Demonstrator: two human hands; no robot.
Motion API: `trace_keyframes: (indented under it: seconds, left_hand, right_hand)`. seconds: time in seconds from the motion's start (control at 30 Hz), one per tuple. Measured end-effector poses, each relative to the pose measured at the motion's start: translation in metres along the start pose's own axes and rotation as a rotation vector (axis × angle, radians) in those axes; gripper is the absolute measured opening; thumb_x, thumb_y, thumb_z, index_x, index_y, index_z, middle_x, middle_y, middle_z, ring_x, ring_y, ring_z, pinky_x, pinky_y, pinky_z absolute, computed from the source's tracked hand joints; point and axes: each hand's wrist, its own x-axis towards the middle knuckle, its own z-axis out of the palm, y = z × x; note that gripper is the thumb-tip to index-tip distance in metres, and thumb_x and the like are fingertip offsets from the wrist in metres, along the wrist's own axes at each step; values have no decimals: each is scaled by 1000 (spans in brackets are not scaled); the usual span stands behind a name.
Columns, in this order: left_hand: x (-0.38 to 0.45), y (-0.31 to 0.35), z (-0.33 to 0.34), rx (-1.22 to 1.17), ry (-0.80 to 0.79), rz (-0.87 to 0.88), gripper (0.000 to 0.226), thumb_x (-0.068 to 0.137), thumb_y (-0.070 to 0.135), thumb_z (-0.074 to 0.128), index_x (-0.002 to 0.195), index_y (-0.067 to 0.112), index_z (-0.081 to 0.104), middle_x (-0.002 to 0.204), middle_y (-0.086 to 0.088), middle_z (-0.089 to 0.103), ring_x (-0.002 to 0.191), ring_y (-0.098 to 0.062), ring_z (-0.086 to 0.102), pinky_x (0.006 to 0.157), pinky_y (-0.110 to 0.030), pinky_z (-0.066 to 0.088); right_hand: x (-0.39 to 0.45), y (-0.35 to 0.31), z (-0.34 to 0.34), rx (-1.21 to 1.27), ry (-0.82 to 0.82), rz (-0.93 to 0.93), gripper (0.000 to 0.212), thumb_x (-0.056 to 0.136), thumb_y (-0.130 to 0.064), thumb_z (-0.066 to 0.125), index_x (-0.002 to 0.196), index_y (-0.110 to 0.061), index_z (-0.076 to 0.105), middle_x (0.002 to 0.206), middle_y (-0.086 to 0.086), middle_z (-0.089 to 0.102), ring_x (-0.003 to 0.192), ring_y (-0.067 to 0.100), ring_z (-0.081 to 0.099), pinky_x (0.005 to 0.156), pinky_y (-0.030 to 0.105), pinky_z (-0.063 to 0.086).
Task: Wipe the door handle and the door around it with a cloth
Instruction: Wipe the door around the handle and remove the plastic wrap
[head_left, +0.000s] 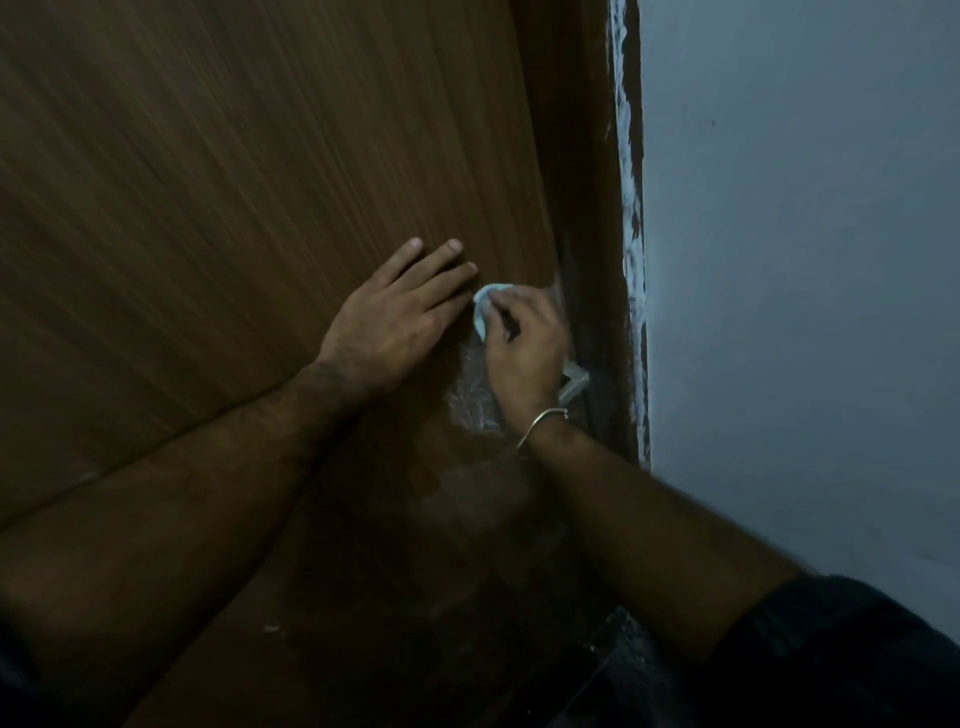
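Two bare forearms reached up from the bottom of the view toward a brown wooden door (234, 182). The right hand (524, 348), with a thin metal bracelet (540, 423) at its wrist, had its fingers curled round a small pale cloth (483, 306), pressed against the door. A metal door handle (574, 384) peeked out at that hand's 4 o'clock, mostly hidden. At the cloth's 9 o'clock, the left hand (395, 322) lay flat on the door, fingers straight. A grey wall (805, 260) stood at 3 o'clock.
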Motion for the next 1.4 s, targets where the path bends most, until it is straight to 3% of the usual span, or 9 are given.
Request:
trace_keyframes:
  seconds: [0.17, 0.37, 0.47, 0.6, 0.8, 0.97, 1.2, 1.33, 1.4]
  left_hand:
    - [0, -1, 2, 8, -30, 9, 46, 88, 13, 64, 133, 10, 55, 152, -12, 40, 146, -31, 24, 118, -49, 11]
    - [-2, -2, 7, 15, -6, 1, 46, 89, 16, 63, 133, 8, 55, 152, -12, 40, 146, -31, 23, 119, -48, 9]
    - [-2, -2, 7, 7, 4, 6, 46, 88, 15, 65, 133, 8, 55, 151, -12, 40, 146, -31, 24, 119, -48, 9]
    - [-2, -2, 7, -1, 10, 8, 46, 88, 16, 64, 133, 7, 55, 152, -12, 40, 146, -31, 24, 119, -50, 13]
    - [-4, -3, 8, -8, 11, 21, 45, 89, 17, 61, 133, 7, 55, 152, -13, 40, 146, -31, 24, 119, -49, 11]
    - [-3, -4, 9, -18, 12, 22, 43, 90, 17, 59, 132, 6, 56, 151, -13, 41, 145, -32, 25, 119, -49, 11]
    - [-3, -3, 4, -37, -7, 26, 43, 91, 15, 54, 133, 4, 56, 151, -14, 41, 146, -33, 25, 119, -50, 12]
    - [-7, -2, 1, -32, -10, 20, 42, 92, 14, 53, 133, 4, 55, 152, -14, 40, 146, -32, 24, 119, -49, 11]
    - [-9, -1, 1, -29, -15, 22, 43, 92, 14, 52, 134, 4, 54, 152, -14, 40, 146, -32, 24, 119, -48, 10]
  right_hand:
    - [26, 6, -8, 67, 177, 210, 17, 86, 2, 63, 97, -7, 73, 107, 5, 64, 88, 6, 60, 74, 1, 45]
    - [-2, 14, -10, 21, 60, 74, 20, 90, -1, 61, 107, -4, 72, 110, 6, 64, 99, 14, 62, 89, 26, 54]
    - [10, 14, -12, 20, 134, 208, 31, 94, -4, 55, 124, -4, 63, 127, 8, 58, 114, 15, 57, 89, 8, 46]
    - [8, 16, -5, 34, 27, 191, 47, 96, -5, 51, 142, -6, 45, 151, 6, 42, 137, 14, 39, 93, -8, 24]
    - [7, 20, 3, -56, 26, 353, 53, 96, -17, 48, 147, -10, 36, 156, 7, 35, 142, 23, 35, 112, 23, 27]
    - [-2, 28, -3, -95, -11, 300, 52, 97, -11, 48, 148, -10, 37, 156, 3, 34, 142, 19, 35, 106, 11, 20]
    - [15, 9, -1, -46, -18, 124, 50, 96, -11, 49, 145, -7, 39, 155, 6, 35, 143, 18, 32, 110, 16, 23]
    - [7, 11, 0, -55, 28, 198, 49, 96, -4, 47, 144, -5, 40, 155, 7, 36, 144, 19, 31, 107, 7, 17]
    - [1, 6, 2, -108, -2, 64, 46, 96, -5, 47, 142, -7, 46, 153, 9, 38, 143, 19, 32, 109, 10, 21]
